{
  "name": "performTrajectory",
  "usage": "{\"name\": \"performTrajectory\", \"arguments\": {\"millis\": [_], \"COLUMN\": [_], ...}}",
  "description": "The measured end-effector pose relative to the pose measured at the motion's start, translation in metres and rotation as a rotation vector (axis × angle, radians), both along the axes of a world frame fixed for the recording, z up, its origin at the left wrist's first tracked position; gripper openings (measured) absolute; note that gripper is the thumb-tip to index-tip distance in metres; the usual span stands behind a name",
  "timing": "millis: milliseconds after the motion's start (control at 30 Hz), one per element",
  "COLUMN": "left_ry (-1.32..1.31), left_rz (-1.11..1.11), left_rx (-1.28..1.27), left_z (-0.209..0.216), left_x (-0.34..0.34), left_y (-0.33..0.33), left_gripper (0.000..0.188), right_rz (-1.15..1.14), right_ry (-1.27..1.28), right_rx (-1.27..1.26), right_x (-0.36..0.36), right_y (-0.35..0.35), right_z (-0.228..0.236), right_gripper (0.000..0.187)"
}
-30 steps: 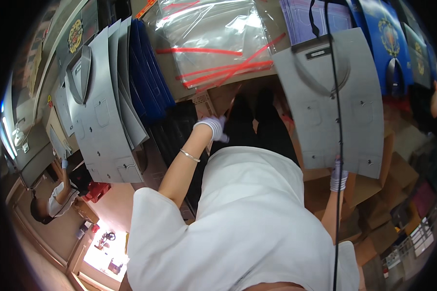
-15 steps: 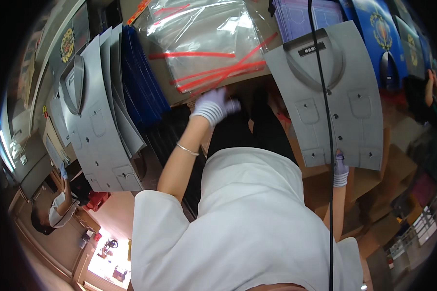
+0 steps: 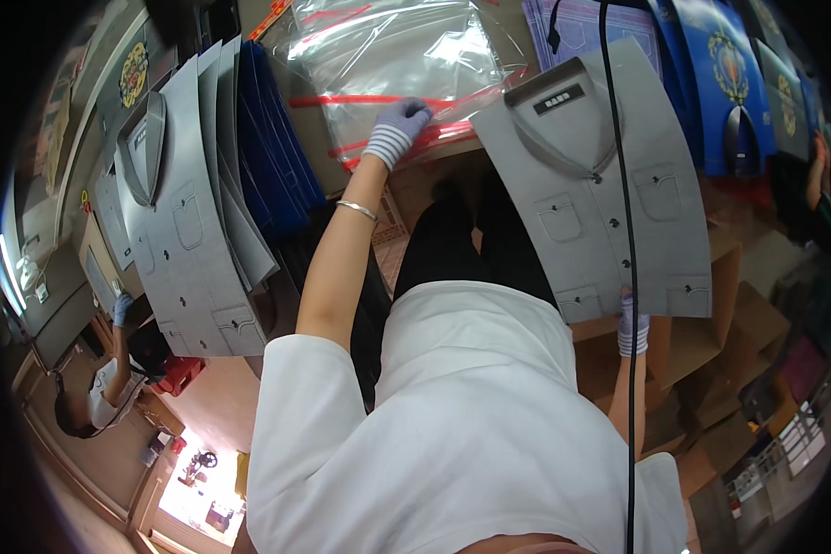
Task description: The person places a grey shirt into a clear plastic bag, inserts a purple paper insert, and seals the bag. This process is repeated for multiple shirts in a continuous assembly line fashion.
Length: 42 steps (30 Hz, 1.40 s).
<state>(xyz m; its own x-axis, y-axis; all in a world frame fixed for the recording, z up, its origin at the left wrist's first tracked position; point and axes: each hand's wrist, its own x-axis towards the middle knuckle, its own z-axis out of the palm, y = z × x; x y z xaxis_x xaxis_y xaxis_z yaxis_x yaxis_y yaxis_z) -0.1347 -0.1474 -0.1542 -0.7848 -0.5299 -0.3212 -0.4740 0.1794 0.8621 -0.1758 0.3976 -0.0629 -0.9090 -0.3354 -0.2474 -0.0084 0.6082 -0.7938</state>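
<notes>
My left hand [image 3: 403, 129], in a white-and-lilac glove with striped cuff, is on the stack of transparent plastic bags [image 3: 397, 69] with red strips. Its fingers are bent together at the near edge of the top bag, by a red strip. My right hand [image 3: 631, 325], gloved alike, grips the lower edge of a flat grey shirt-shaped card piece [image 3: 586, 222] with printed collar, pockets and buttons. That piece tilts in front of me on the right, and most of the right hand's fingers are behind it.
More grey shirt-shaped pieces [image 3: 180, 240] stand at the left beside dark blue folded ones [image 3: 272, 148]. Lilac pieces [image 3: 600, 32] and blue ones [image 3: 725, 83] lie at the far right. Cardboard boxes [image 3: 697, 342] are below right. A black cable [image 3: 626, 231] hangs across the view. Another person [image 3: 102, 397] works at far left.
My left hand has moved forward onto the bags' near edge and its fingers have closed. My right hand has shifted slightly left with the grey shirt-shaped piece.
</notes>
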Motion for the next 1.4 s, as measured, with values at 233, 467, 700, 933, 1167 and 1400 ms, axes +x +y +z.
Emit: {"name": "performTrajectory", "arguments": {"millis": [233, 467, 700, 933, 1167, 1400], "left_ry": [-0.214, 0.499, 0.162, 0.181, 0.009, -0.277], "left_rz": [0.093, 0.448, 0.373, 0.234, 0.067, 0.238], "left_rx": [0.079, -0.244, -0.498, -0.515, -0.908, -0.867], "left_z": [0.01, 0.118, 0.098, 0.088, 0.078, 0.048], "left_x": [-0.003, -0.001, 0.033, 0.041, 0.07, 0.091], "left_y": [-0.02, -0.033, -0.016, 0.006, 0.018, 0.017], "left_gripper": [0.024, 0.009, 0.02, 0.018, 0.022, 0.019], "right_rz": [0.001, 0.073, -0.128, 0.124, 0.014, 0.011], "right_ry": [0.018, 0.01, -0.518, -0.781, -0.637, -0.573], "right_rx": [-0.097, -0.036, -0.351, -0.189, -0.275, -0.199], "right_x": [0.016, 0.012, -0.073, -0.083, -0.066, -0.059], "right_y": [-0.094, -0.11, -0.05, -0.083, -0.125, -0.113], "right_z": [0.014, 0.007, 0.06, 0.069, 0.004, 0.005], "right_gripper": [0.033, 0.033, 0.048, 0.043, 0.032, 0.058]}}
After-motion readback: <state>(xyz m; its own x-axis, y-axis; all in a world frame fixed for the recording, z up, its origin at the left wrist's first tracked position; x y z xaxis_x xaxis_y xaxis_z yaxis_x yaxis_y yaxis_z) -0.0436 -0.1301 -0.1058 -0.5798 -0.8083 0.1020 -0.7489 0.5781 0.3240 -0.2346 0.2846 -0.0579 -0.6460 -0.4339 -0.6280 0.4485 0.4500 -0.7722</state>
